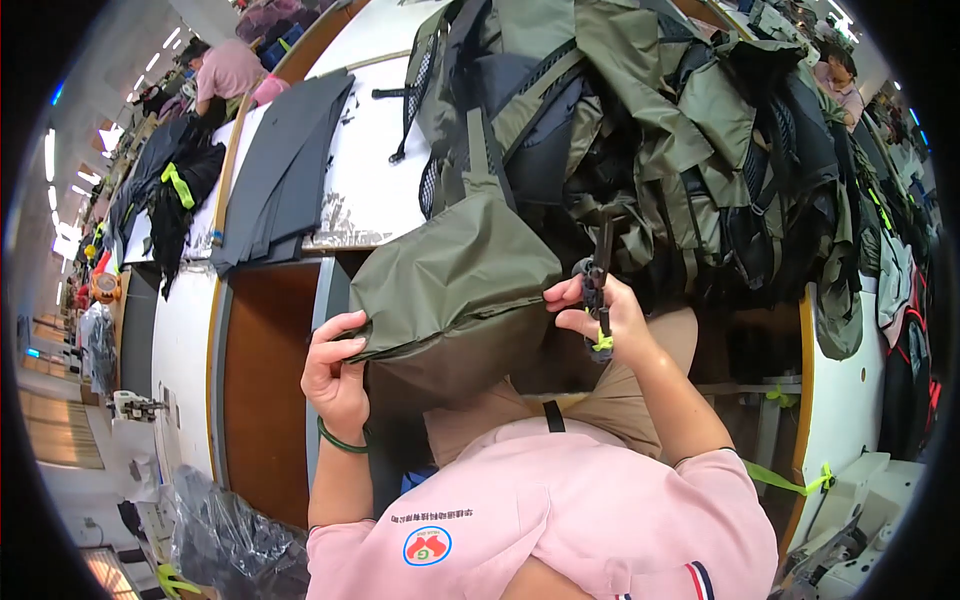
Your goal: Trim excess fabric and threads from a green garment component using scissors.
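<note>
An olive-green fabric bag panel [455, 270] is stretched between my hands above my lap, its folded lower edge facing me. At the panel's left corner my left hand [337, 375] pinches the cloth between thumb and fingers. My right hand [610, 320] is closed around a slim black hand tool [597, 285] with a yellow-green strip tied to it; its exact kind is unclear. Thumb and index finger of that hand are by the panel's right edge. The panel's upper end runs up to a strap [478, 150] on the table.
A large heap of olive and black backpacks [680, 140] covers the table ahead and to the right. Flat dark grey sheets [285, 160] lie at the left. Beyond sit people [228, 72] at work. Clear plastic wrapping [235, 535] lies lower left, a machine [850, 530] lower right.
</note>
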Tool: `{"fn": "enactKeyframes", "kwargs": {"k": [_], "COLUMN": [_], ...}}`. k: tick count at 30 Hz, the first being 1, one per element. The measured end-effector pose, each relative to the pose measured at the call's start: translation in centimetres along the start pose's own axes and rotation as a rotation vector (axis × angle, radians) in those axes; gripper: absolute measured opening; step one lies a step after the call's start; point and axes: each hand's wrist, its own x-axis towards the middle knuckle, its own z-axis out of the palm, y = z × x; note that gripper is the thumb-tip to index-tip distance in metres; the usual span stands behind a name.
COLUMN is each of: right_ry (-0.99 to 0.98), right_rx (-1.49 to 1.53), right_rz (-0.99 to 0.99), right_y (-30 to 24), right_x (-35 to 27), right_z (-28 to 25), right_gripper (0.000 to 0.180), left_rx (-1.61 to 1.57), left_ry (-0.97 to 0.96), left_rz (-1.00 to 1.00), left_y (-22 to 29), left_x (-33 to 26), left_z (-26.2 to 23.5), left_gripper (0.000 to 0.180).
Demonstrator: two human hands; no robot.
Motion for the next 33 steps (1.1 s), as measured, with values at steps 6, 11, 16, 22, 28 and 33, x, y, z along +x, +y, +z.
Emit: {"fn": "enactKeyframes", "kwargs": {"k": [6, 11, 16, 22, 28, 33], "right_ry": [0.062, 0.052, -0.012, -0.220, -0.239, -0.133], "right_rx": [-0.638, -0.931, -0.892, -0.291, -0.156, -0.155], "right_rz": [-0.186, -0.685, -0.710, -0.053, 0.190, 0.328], "right_y": [1.0, 1.7, 2.9, -1.1, -1.1, -1.9], "right_x": [-0.9, 1.0, 2.6, 0.9, 0.0, -1.1], "right_z": [1.4, 2.9, 3.4, 3.3, 3.3, 3.2], "right_gripper": [0.036, 0.031, 0.025, 0.024, 0.022, 0.023], "left_rx": [-0.060, -0.136, -0.203, 0.661, 0.648, 0.636], "left_ry": [0.055, 0.079, 0.039, -0.117, -0.394, -0.581], "left_rz": [-0.090, -0.122, -0.178, -0.400, 0.090, 0.173], "left_y": [-0.5, -0.2, 0.3, -0.9, 2.3, -0.4], "left_x": [-3.2, -4.3, -5.0, -4.7, -1.1, -1.6], "left_z": [-1.4, -2.1, -3.3, -7.4, 2.3, 6.1], "left_gripper": [0.011, 0.012, 0.012, 0.019, 0.025, 0.018]}}
